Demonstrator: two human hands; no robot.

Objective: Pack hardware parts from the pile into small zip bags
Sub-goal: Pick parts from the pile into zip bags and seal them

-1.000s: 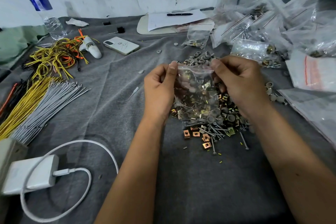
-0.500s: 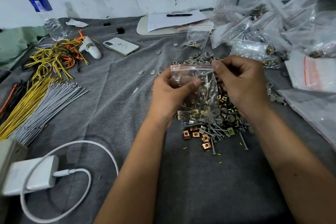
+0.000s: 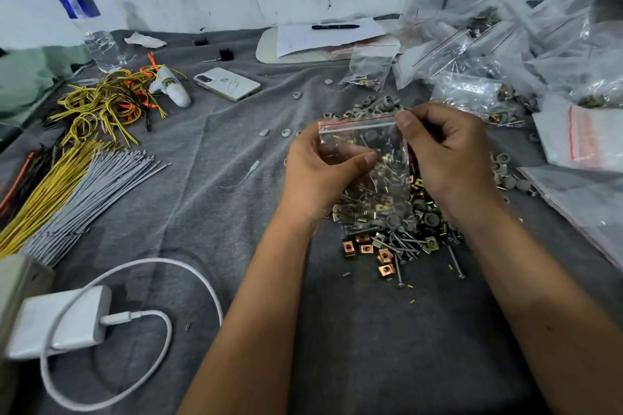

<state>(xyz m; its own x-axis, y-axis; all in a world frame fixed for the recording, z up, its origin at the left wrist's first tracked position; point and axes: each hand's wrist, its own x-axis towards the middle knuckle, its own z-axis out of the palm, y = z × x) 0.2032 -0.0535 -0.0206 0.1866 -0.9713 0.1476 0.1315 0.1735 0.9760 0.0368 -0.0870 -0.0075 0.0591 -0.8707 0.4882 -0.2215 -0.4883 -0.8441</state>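
**Zip bag held upright over the pile, top edge pinched**

Zip bag (image 3: 365,158) sits at the centre of the frame, lifted just above the pile of hardware parts (image 3: 401,229), which spreads on the grey cloth of the table (image 3: 371,347).

Nearest the camera, at lower left, a white charger (image 3: 64,320) lies with its cable looped around it. Above that, the two forearms reach in to the bag. The left hand (image 3: 323,172) grips the bag's left side, thumb across the clear front face, seemingly to steady it while its contents settle. The right hand (image 3: 445,152) pinches the upper right corner at the red-lined seal, probably to press the zip closed. Neither hand is released.

The bag's long axis runs roughly vertical in the frame, tilted slightly: its mouth points to the top of the frame and its weighted bottom hangs toward the pile. Nuts, screws and grey rings show through the plastic.

Further out, yellow and grey wire bundles (image 3: 67,185) lie at left, a phone (image 3: 227,83) at upper centre, and filled bags (image 3: 478,54) heap up at upper right.
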